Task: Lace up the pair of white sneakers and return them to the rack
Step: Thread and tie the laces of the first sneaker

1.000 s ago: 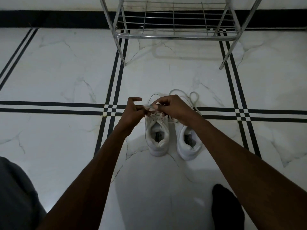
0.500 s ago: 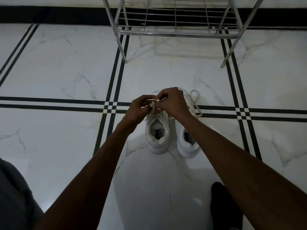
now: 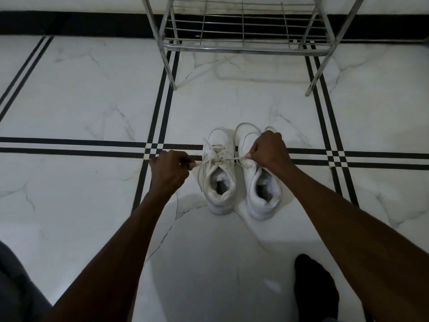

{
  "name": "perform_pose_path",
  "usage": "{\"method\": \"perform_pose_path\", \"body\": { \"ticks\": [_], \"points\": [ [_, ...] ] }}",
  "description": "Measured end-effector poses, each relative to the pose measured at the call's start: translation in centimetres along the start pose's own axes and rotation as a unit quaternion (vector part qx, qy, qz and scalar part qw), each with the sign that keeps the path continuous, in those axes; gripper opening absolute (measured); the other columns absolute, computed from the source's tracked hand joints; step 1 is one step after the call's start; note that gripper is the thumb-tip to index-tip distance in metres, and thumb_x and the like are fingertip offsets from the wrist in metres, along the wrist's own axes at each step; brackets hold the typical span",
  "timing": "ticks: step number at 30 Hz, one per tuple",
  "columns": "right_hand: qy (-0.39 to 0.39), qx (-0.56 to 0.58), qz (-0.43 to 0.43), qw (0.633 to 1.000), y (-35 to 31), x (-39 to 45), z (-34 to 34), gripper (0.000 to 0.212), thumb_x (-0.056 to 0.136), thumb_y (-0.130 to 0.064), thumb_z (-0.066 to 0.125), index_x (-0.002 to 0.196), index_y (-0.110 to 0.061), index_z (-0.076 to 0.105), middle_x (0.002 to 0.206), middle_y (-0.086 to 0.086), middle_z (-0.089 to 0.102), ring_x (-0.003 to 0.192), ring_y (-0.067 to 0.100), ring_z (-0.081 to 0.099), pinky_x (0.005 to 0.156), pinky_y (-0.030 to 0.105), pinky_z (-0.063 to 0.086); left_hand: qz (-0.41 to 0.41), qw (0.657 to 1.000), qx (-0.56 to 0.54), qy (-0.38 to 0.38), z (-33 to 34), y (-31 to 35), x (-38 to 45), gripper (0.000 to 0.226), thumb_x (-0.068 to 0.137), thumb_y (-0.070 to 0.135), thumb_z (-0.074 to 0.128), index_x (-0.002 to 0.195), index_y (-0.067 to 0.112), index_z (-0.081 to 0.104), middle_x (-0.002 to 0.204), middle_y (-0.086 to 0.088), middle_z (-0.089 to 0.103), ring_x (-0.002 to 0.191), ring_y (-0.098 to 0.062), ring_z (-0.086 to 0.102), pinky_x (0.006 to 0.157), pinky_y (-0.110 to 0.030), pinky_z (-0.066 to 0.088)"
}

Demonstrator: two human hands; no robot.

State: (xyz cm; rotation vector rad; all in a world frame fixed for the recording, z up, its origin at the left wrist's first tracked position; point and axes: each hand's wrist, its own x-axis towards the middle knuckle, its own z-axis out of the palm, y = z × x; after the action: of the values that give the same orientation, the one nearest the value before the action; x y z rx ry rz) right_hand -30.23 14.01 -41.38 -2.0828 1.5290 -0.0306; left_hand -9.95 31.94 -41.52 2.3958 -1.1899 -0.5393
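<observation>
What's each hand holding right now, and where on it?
The left hand and right hand each pinch one end of the lace of the left sneaker, pulled out to either side. The right sneaker is not gripped.

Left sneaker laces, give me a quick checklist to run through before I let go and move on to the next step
1. Both lace ends held: ok. The left hand and the right hand each pinch an end in a closed grip.
2. Lace pulled tight across the left sneaker: ok, it runs straight out to both sides.
3. Knot or bow finished: cannot tell, the crossing is too small to read.
4. Right sneaker laced and tied: cannot tell; a loose lace loop lies by its toe.
5. Both sneakers upright, side by side: ok.
6. Rack shelf free for them: ok, the part in view is bare.
</observation>
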Motion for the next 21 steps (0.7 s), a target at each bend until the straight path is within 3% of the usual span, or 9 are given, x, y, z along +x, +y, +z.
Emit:
{"method": "perform_pose_path", "body": {
  "ticks": [4,8,11,15,17,20,21],
  "points": [
    [0.036,-0.024,-0.019,0.999,-0.6,-0.4,-0.3,0.038,0.071,-0.022,0.087,0.098,0.001,0.073,0.104,0.02,0.071,0.102,0.031,0.067,0.082,0.035,0.058,0.001,0.999,0.033,0.027,-0.1,0.3,-0.2,0.019,0.086,0.009,0.07,0.094,0.024,0.076,0.092,0.003,0.077,0.11,-0.026,0.064,0.105,-0.056,0.038],
    [0.039,-0.084,-0.069,0.993,-0.6,-0.8,-0.1,0.025,0.081,-0.014,0.078,0.099,0.002,0.07,0.102,0.022,0.069,0.099,0.033,0.067,0.083,0.035,0.053,-0.021,0.999,0.018,0.021,0.6,-0.8,-0.2,0.015,0.087,0.014,0.069,0.093,0.026,0.077,0.092,0.004,0.078,0.114,-0.027,0.062,0.107,-0.059,0.035],
    [0.059,-0.105,-0.078,0.99,-0.9,-1.2,0.1,0.018,0.083,-0.008,0.074,0.096,0.003,0.067,0.102,0.023,0.069,0.101,0.034,0.065,0.08,0.034,0.05,-0.019,0.999,0.001,0.034,0.9,-0.7,-0.4,0.012,0.089,0.019,0.069,0.09,0.028,0.077,0.093,0.006,0.078,0.108,-0.024,0.064,0.104,-0.053,0.033],
    [0.059,-0.165,-0.103,0.979,-1.7,-1.3,0.0,0.013,0.086,-0.006,0.067,0.097,0.001,0.064,0.105,0.021,0.067,0.103,0.036,0.063,0.088,0.041,0.05,-0.021,1.0,-0.02,-0.008,0.6,-0.8,-0.1,0.008,0.092,0.032,0.071,0.093,0.031,0.078,0.094,0.011,0.077,0.1,-0.013,0.065,0.098,-0.044,0.038],
    [0.02,-0.158,-0.139,0.977,-1.8,-0.9,0.1,0.025,0.086,-0.01,0.067,0.109,-0.003,0.064,0.114,0.018,0.065,0.108,0.036,0.061,0.091,0.043,0.05,0.005,0.997,-0.064,-0.042,1.0,-0.8,-0.3,0.013,0.093,0.027,0.072,0.105,0.027,0.077,0.105,0.007,0.078,0.107,-0.017,0.068,0.099,-0.047,0.049],
    [-0.048,-0.055,-0.259,0.963,-2.9,-0.7,0.8,0.069,0.078,-0.01,0.078,0.141,-0.017,0.051,0.14,0.014,0.052,0.128,0.035,0.049,0.104,0.048,0.044,0.036,0.991,-0.114,-0.063,1.7,-0.2,-0.9,0.031,0.094,0.028,0.07,0.125,0.023,0.069,0.123,0.003,0.073,0.116,-0.021,0.064,0.1,-0.05,0.052],
    [-0.076,-0.052,-0.303,0.949,-3.6,-1.0,1.0,0.069,0.079,-0.008,0.076,0.142,-0.021,0.051,0.143,0.012,0.051,0.13,0.033,0.046,0.106,0.047,0.041,0.049,0.99,-0.118,-0.063,1.9,-0.1,-1.0,0.032,0.095,0.031,0.068,0.127,0.025,0.067,0.126,0.004,0.073,0.117,-0.021,0.064,0.1,-0.051,0.052]
  ]
}}
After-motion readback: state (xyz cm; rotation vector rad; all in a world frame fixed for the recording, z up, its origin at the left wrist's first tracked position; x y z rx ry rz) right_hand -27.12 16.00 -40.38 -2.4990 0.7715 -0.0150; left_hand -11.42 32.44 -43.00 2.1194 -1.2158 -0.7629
